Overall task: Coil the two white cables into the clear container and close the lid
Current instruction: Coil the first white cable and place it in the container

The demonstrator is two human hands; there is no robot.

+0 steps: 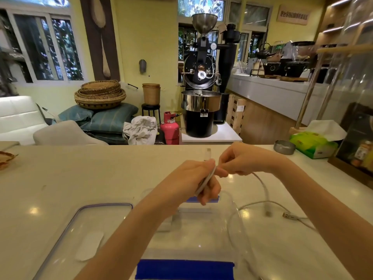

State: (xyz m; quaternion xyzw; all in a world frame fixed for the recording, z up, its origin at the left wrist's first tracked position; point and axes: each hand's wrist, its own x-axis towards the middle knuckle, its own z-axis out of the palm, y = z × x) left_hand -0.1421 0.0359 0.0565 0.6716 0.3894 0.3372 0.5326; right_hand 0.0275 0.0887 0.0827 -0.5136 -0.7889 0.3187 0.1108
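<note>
My left hand [194, 179] is shut around several loops of a white cable [204, 181], held above the clear container [232, 223]. My right hand [242, 161] pinches the same cable just beside the loops; its free end hangs down to a plug [268, 213] on the counter. A second white cable [290, 216] lies loose on the counter to the right of the container. The container is open, with blue clips at its near and far sides. Its clear lid [80, 229] with a purple seal lies flat to the left.
A green tissue box [312, 145] and a small metal ashtray [284, 146] stand at the counter's far right, next to a dark display case [357, 146]. A woven item [5, 158] sits at the far left edge.
</note>
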